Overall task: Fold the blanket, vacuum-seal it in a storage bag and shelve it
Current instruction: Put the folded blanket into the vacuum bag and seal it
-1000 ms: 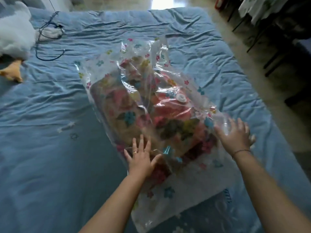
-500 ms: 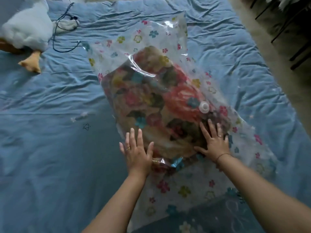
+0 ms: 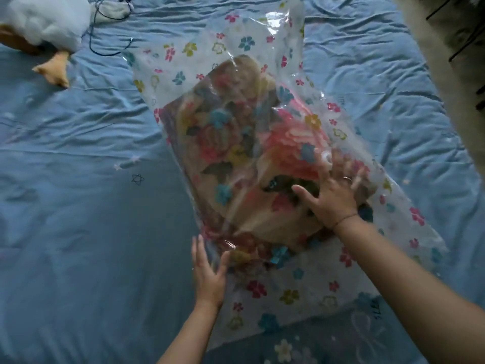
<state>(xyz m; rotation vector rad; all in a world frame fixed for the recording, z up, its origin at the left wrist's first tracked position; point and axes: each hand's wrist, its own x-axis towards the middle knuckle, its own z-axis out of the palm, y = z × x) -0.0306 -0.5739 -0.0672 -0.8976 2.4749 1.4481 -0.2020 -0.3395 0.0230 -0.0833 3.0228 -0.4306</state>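
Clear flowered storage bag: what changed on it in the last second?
The right hand moved inward from the right corner of the clear flowered plastic bag and lies flat beside its white round valve. The left hand stayed at the near-left edge, the folded floral blanket inside.

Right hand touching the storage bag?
Touching. Head view: right hand lies spread flat on the storage bag over the blanket, fingertips near the valve.
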